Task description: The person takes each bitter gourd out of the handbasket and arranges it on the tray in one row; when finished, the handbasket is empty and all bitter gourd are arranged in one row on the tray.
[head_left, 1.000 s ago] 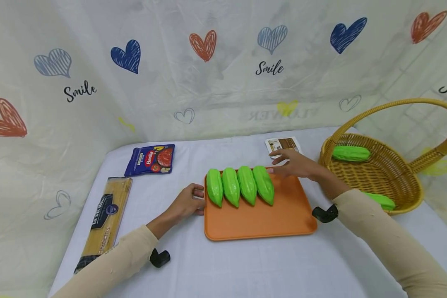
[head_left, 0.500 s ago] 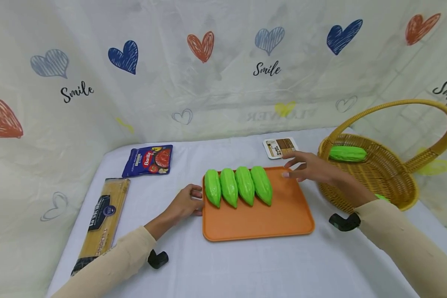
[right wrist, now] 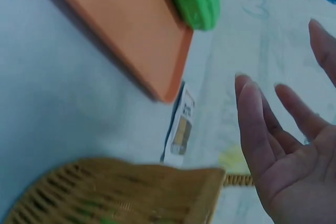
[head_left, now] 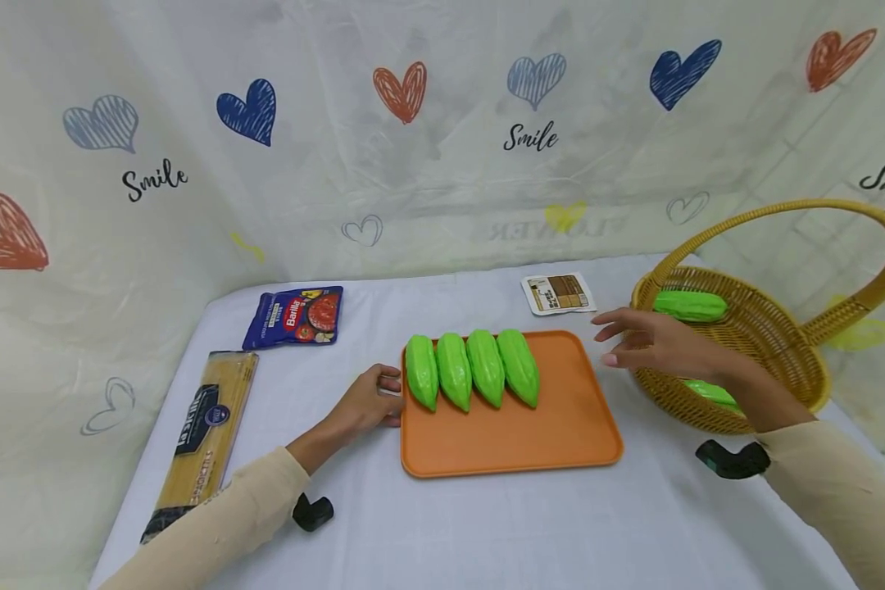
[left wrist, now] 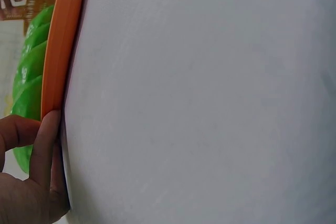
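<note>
Several bright green ridged gourds (head_left: 453,373) lie side by side along the far left part of an orange tray (head_left: 512,442). My left hand (head_left: 369,400) is at the tray's left edge; in the left wrist view its thumb and a finger pinch the rim. My right hand (head_left: 656,340) holds nothing, its fingers loosely spread and apart from one another. It hovers between the tray's right edge and the wicker basket (head_left: 770,336), partly covering the basket's near left rim. Inside the basket lie a green gourd (head_left: 689,306) and another gourd (head_left: 711,392), partly hidden by my right arm.
At the back left lies a blue Barilla pouch (head_left: 295,317). A spaghetti pack (head_left: 206,434) lies along the left side. Behind the tray is a flat white-and-brown packet (head_left: 558,293). The basket's tall handle (head_left: 782,209) arches up at the right. A heart-printed sheet hangs behind.
My right hand has drawn back to the right, from beside the rightmost gourd on the tray to the basket's left rim. The left hand and the gourds stay put.
</note>
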Tool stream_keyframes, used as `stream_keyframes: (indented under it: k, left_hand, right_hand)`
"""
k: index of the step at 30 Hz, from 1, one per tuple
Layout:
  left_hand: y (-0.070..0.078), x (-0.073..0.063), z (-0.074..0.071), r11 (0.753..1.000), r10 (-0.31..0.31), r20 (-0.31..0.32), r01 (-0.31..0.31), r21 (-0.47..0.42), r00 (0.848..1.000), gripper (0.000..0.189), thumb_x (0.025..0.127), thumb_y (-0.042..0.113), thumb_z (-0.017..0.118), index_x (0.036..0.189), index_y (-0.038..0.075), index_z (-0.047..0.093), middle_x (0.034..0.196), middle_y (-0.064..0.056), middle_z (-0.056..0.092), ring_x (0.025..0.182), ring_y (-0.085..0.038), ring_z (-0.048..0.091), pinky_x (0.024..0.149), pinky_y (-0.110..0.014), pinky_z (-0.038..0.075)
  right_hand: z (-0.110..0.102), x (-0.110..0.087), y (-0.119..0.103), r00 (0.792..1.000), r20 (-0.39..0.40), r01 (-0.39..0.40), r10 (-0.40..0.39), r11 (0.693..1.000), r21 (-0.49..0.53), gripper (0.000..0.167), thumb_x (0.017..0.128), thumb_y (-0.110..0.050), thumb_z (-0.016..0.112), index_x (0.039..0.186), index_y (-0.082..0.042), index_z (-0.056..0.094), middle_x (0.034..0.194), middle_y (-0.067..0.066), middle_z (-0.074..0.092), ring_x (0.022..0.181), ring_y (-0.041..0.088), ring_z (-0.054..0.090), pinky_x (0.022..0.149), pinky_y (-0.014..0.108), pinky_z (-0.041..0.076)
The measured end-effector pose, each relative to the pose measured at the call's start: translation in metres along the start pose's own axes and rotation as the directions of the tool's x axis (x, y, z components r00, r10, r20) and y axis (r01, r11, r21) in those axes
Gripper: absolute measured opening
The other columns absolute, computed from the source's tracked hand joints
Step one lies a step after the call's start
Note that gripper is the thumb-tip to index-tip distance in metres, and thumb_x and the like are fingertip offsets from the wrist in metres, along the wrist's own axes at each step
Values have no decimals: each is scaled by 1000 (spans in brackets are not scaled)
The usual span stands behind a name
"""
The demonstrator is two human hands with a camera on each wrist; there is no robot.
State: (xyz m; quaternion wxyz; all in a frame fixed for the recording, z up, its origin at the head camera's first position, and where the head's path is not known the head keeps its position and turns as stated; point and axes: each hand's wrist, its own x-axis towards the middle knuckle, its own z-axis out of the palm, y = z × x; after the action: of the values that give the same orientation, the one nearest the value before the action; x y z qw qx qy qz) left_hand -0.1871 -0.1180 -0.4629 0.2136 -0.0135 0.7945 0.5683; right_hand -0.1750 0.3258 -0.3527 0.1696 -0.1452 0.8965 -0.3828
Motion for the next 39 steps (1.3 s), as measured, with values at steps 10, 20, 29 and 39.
stream_keyframes:
  k: [10, 20, 29, 39]
  left_hand:
    - [0, 0, -1, 1000, -1, 5, 1, -14, 1000, 56, 86, 2, 68, 139, 1, 47, 122, -17, 54, 93, -23, 65, 69, -33, 65]
    - [3, -1, 0, 1000, -12, 2, 12, 10, 1000, 56, 86, 2, 68, 139, 3, 48, 123, -16, 54, 93, -23, 64, 70, -33, 65]
    - [3, -2, 0, 1000, -9, 3, 9, 8, 1000, 57, 86, 2, 69, 139, 2, 48, 122, -16, 54, 92, -22, 64, 69, -33, 65]
    - [3, -2, 0, 1000, -17, 0, 17, -3, 1000, 56, 86, 2, 69, 139, 2, 48, 122, -16, 54, 92, -23, 64, 69, -33, 65]
  right_hand:
    - [-32, -34, 26, 998, -34, -45, 45, 999, -13, 52, 100, -27, 62, 146, -11, 45, 133, 15, 58, 103, 13, 68, 77, 33, 62]
    - [-61, -40, 49, 995, -63, -73, 72, 997, -15, 47, 102, -23, 59, 144, -8, 45, 120, -6, 65, 96, 16, 68, 75, 31, 61]
    - [-86, -22, 62, 985, -51, -169, 167, 985, -41, 58, 102, -30, 58, 148, -2, 38, 135, 23, 53, 96, 9, 67, 78, 33, 63]
    - [-101, -1, 87, 970, 27, -241, 241, 970, -27, 70, 104, -33, 53, 155, 2, 20, 140, 32, 48, 103, 15, 67, 88, 40, 62]
